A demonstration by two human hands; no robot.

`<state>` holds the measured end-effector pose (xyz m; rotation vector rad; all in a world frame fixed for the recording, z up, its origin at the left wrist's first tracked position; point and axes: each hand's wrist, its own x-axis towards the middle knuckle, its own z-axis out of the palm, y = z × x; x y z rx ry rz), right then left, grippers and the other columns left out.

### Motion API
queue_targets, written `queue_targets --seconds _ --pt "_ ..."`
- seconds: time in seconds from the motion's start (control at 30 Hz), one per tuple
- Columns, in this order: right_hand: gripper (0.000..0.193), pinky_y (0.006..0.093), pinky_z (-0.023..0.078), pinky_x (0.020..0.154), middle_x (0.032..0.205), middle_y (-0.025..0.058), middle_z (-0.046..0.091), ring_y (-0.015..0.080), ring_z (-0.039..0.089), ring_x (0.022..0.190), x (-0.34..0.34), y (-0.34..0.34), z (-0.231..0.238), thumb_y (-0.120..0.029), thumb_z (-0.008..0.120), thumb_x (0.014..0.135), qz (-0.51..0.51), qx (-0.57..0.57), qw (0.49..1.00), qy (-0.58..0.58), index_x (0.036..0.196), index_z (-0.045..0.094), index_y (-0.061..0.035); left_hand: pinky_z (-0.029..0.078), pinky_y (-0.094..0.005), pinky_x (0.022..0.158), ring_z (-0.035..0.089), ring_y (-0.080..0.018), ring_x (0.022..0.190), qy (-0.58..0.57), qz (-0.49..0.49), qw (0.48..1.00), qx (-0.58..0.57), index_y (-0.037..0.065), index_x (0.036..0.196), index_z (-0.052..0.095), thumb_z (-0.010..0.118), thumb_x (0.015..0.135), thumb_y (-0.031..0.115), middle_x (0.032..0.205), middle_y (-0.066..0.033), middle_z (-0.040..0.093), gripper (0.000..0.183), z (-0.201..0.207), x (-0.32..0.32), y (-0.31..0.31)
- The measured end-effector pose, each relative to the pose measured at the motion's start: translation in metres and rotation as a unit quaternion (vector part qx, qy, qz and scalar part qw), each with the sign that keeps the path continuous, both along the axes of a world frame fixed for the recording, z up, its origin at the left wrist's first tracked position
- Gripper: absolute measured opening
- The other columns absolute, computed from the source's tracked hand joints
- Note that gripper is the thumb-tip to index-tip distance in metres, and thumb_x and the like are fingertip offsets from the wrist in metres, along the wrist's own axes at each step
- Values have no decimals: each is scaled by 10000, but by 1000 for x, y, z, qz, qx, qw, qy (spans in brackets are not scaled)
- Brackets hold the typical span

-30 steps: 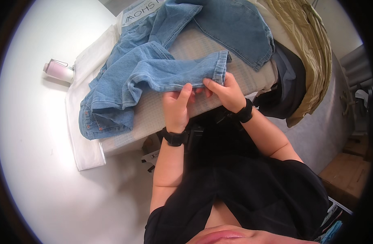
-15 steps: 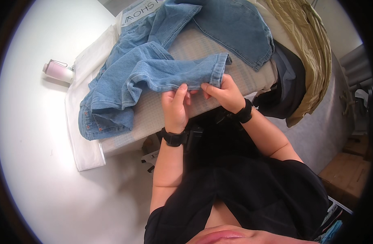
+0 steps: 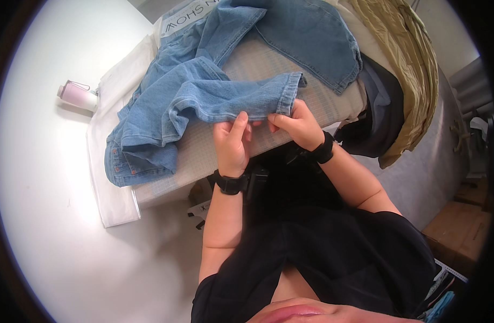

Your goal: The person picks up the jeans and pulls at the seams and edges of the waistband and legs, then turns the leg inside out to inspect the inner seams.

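Note:
A pair of blue jeans [image 3: 198, 99] lies crumpled across a padded, checked cloth surface [image 3: 247, 59], its waistband at the near left and one leg stretched to the right. My left hand [image 3: 232, 142] pinches the near edge of that leg between thumb and fingers. Close beside it, my right hand [image 3: 298, 126] grips the same edge at the hem, thumb on top. The fingertips under the denim are partly hidden. Another denim leg [image 3: 311, 43] lies flat farther back, its hem toward the right.
At the left a pink and white bottle [image 3: 77, 96] stands on a white table [image 3: 47, 161], near white plastic bags [image 3: 109, 183]. Olive [image 3: 414, 70] and dark garments [image 3: 390, 107] hang over the right side. Cardboard boxes [image 3: 457, 229] sit on the floor at the lower right.
Almost nothing differs. The hem of the held leg has dipped very slightly, while both hands keep their place on the edge.

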<state>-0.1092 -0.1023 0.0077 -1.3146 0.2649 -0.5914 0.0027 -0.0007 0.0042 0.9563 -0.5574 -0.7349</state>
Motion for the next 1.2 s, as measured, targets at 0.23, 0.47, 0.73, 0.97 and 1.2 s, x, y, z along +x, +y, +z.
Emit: queue_targets --seconds 0.23,0.47,0.73,0.97,1.2 --pt "106 233 414 608 717 47 572 97 504 640 -1 -3 -2 -33 479 756 19 -12 1000 -17 816 556 10 353 -192 518 494 -94 605 -3 2 1000 6 33 807 520 526 835 96 673 -34 528 70 2 -2 -1" --pt "147 216 409 563 718 60 612 83 503 591 1 0 -1 -93 490 791 -10 62 997 -44 867 560 12 349 -192 516 449 -63 572 27 8 1000 -3 48 778 520 553 810 128 654 -2 512 93 -2 1 2" --pt "203 230 405 566 759 114 623 117 515 599 0 1 4 -112 412 827 -3 72 997 -34 896 548 22 347 -197 519 444 -65 568 31 16 999 -1 57 756 517 550 810 138 650 -1 508 102 0 -1 2" --pt "262 249 404 579 787 155 616 157 522 613 1 0 4 -131 363 826 -4 73 997 -30 944 522 40 356 -207 524 450 -81 569 46 30 998 0 49 753 506 535 814 130 657 -20 509 105 -1 -1 1" --pt "315 270 411 596 814 174 606 179 530 663 2 -4 -6 -121 335 792 16 59 997 -46 1001 489 57 355 -209 517 453 -85 577 48 31 998 -10 46 767 505 496 853 156 665 -26 507 140 -2 0 1"
